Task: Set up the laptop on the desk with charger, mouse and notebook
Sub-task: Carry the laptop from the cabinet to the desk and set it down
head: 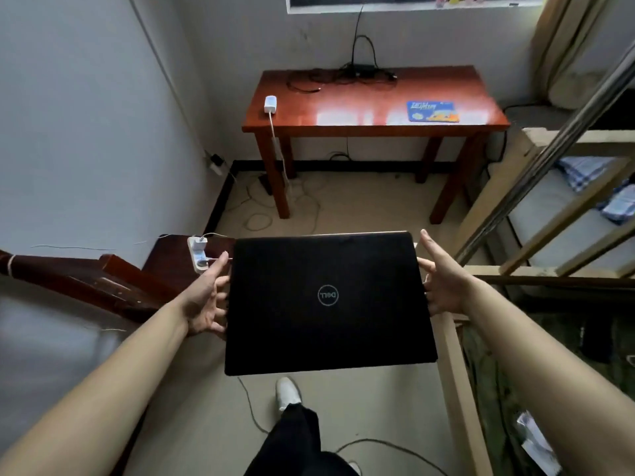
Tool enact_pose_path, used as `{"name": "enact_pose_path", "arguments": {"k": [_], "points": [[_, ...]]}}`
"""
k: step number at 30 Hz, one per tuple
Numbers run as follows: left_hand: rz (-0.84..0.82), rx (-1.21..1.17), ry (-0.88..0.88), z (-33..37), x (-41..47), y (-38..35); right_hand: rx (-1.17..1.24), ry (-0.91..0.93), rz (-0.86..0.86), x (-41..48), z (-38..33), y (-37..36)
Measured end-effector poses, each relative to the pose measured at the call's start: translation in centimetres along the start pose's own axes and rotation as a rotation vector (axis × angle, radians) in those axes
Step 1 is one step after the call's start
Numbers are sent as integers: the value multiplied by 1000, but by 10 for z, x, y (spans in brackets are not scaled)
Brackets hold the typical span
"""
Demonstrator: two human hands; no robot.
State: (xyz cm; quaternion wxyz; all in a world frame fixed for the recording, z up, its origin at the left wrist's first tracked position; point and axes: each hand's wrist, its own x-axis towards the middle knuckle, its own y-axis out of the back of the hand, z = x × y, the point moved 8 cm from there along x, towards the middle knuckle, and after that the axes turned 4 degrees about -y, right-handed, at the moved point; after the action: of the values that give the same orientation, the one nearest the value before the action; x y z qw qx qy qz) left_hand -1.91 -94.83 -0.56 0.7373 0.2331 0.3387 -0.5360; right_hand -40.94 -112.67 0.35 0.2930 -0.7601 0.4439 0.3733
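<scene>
Black and closed, the laptop (330, 300) sits level between our two hands in the head view, lid up with the round logo showing, held in the air above the pale floor (360, 207). Our left hand (206, 300) presses against its left edge, thumb on top near the far corner and fingers curled under the side. Our right hand (443, 283) meets the right edge with the palm turned inward and the fingers spread; the thumb points forward. Each grip is only partly closed, clamping the laptop from opposite sides rather than wrapping around it.

Ahead, well apart from the laptop, stands the reddish wooden surface (343, 94) against the wall. On its left part lies a white charger (270, 104), whose white cable (278, 146) hangs over the front edge down to the floor. A blue mouse pad (432, 111) lies toward its right front, and a tangle of black cords (343, 75) sits along the back by the wall.

Near our left hand, a white power strip (197, 255) rests on a dark wooden piece of furniture (113, 280). A bunk bed frame (556, 214) fills the right side. Below the laptop we see one white shoe (288, 393) and a dark trouser leg (295, 438).
</scene>
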Motion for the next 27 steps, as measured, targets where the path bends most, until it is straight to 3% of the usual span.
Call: {"name": "enact_pose_path", "arguments": {"k": [7, 17, 27], "points": [[-4, 61, 18, 122, 133, -17, 5, 12, 46, 83, -120, 35], [-103, 231, -71, 405, 313, -65, 71, 98, 186, 176, -371, 102], [-25, 311, -66, 556, 471, -126, 96, 93, 213, 298, -530, 189]]}}
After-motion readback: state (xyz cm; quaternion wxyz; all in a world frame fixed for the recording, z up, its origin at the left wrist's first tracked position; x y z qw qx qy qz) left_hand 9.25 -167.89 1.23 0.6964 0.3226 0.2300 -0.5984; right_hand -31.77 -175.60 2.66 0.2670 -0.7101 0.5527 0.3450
